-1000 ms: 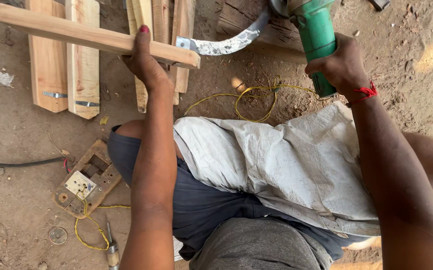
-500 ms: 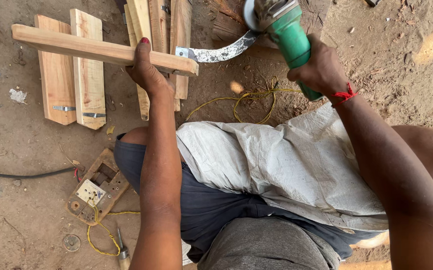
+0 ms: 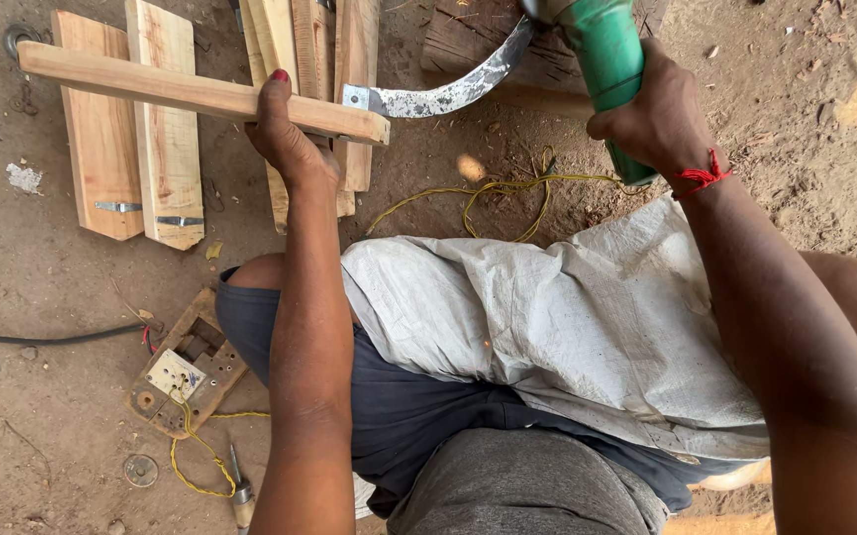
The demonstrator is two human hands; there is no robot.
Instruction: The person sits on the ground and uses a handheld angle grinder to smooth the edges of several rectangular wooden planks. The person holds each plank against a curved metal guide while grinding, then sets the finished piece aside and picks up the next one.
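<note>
- Gripping the long pale wooden handle (image 3: 201, 92) of the curved steel sickle blade (image 3: 448, 91) in my left hand (image 3: 290, 139).
- Clasping the green power grinder (image 3: 611, 69) at one o'clock in my right hand (image 3: 656, 114).

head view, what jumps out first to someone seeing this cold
The green power tool gripped in the right hand at the top stands out first, set against a curved metal blade. That blade is fixed to a long wooden handle held across the upper left by the left hand. Below, a grey-white sack covers the person's lap, and a wooden switch board with yellow wire lies on the dirt at lower left.
</note>
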